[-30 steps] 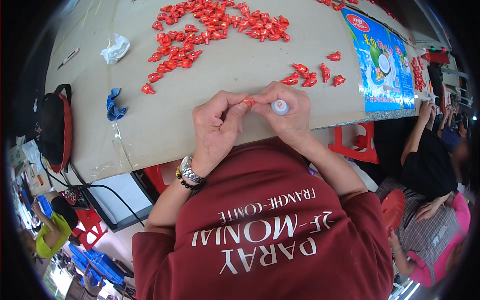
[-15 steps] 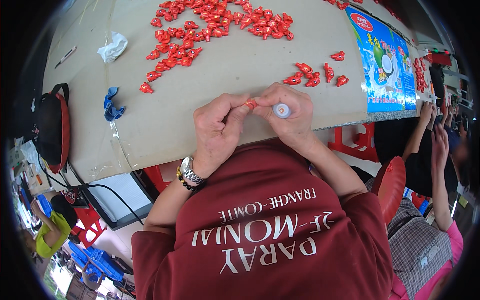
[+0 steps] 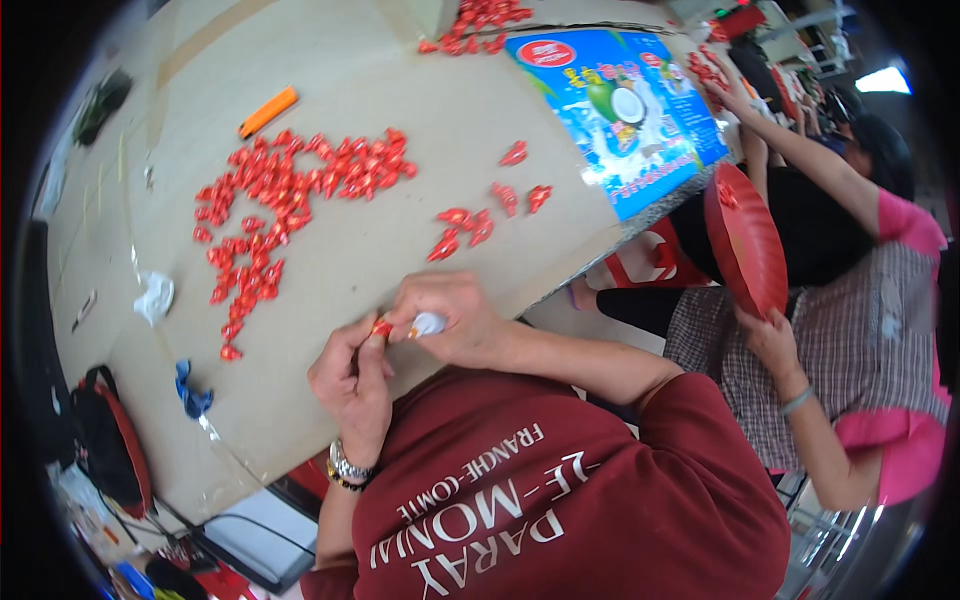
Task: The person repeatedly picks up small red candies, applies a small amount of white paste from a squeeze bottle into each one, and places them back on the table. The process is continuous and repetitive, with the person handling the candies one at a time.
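Observation:
Close to the near edge of the table, both my hands meet at a small red plastic piece [image 3: 381, 328]. My left hand [image 3: 352, 372] is closed, pinching it between thumb and fingers. My right hand [image 3: 458, 312] is closed around a small white bottle [image 3: 428, 324], its end facing up, with the fingertips against the red piece. What the bottle holds is not visible. Beyond my right hand lies a small loose group of similar red pieces [image 3: 481, 226]. A large pile of them [image 3: 290, 185] spreads farther to the left.
An orange utility knife [image 3: 268, 112] lies behind the pile. A crumpled tissue [image 3: 154, 297], blue scrap [image 3: 193, 392] and black-red bag [image 3: 108, 440] are at left. A blue printed sheet [image 3: 655, 165] covers the right side. A person in pink sleeves holds a red basin [image 3: 742, 245] nearby.
The view has swung rightward, so the table's contents appear farther left and lower. The person with the red basin shows more fully. Both hands keep their grips on the red piece and bottle.

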Motion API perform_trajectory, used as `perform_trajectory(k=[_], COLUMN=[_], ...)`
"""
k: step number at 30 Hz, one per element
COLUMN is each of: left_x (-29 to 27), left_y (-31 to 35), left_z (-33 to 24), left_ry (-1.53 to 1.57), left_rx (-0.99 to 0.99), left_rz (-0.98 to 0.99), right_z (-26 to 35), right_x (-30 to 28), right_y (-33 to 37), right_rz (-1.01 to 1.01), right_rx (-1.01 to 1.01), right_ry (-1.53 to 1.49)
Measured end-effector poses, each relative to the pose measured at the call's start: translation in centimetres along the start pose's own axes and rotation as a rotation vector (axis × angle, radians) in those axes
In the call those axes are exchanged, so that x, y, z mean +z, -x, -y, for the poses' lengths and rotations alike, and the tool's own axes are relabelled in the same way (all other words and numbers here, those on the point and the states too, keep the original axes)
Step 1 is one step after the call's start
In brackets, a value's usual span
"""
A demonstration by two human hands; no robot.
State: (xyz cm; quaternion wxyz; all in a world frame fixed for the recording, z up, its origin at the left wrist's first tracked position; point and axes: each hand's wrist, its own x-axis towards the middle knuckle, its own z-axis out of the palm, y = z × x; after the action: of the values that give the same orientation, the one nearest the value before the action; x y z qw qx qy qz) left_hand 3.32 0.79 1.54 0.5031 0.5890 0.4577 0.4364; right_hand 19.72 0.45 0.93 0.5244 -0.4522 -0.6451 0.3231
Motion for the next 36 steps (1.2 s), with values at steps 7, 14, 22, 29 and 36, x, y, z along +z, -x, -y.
perform_trajectory(k=[7,14,22,29,36], left_x=[0.06,-0.05,-0.20,-0.20,-0.25], left_y=[0.10,0.09,0.24,0.30,0.33], left_z=[0.04,0.30,0.35,0.48,0.69], left_ry=[0.027,0.019,0.018,0.007,0.010], left_rx=[-0.003,-0.010,-0.014,0.000,0.005], left_rz=[0.025,0.023,0.016,0.017,0.019], right_z=[0.43,0.36,0.36,0.28,0.11], right_x=[-0.06,0.22,0.50,0.46,0.65], right_y=[-0.11,-0.02,0.12,0.30,0.50], right_rz=[-0.023,-0.044,-0.052,-0.055,-0.052], right_rx=[-0.013,-0.017,-0.014,-0.024,-0.034], right_ry=[-0.015,-0.011,-0.008,-0.006,-0.001])
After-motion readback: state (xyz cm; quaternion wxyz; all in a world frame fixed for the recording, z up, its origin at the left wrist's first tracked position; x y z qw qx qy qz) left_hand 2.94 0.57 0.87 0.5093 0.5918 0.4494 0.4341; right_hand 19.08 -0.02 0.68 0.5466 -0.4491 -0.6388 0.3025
